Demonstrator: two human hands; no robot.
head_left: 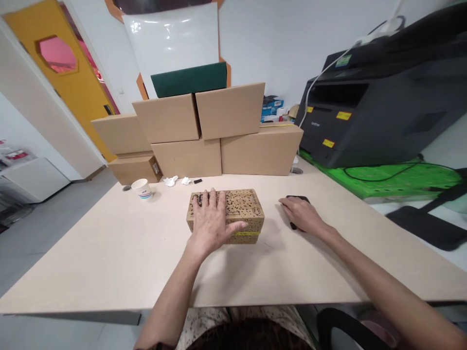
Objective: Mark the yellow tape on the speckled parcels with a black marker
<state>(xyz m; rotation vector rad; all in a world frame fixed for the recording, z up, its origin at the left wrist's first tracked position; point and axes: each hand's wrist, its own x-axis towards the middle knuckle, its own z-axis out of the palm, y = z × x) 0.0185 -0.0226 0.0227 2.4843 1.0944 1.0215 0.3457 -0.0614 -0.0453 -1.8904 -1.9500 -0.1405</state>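
Observation:
A small brown cardboard box [244, 204] with black speckles and a yellow strip along its front sits mid-table. My left hand [211, 216] lies on its top, fingers spread and thumb over the front edge. To the right, my right hand [301, 214] is closed over a flat black object [294, 226] at table level. Most of that object is hidden under the palm, so its exact kind is unclear.
Plain cardboard boxes [186, 158] are stacked along the back of the table [109, 262], with a dark green box [189, 79] on top. A paper cup [141, 188] and crumpled tissues [170, 181] stand back left. A large black printer [375, 107] occupies the right.

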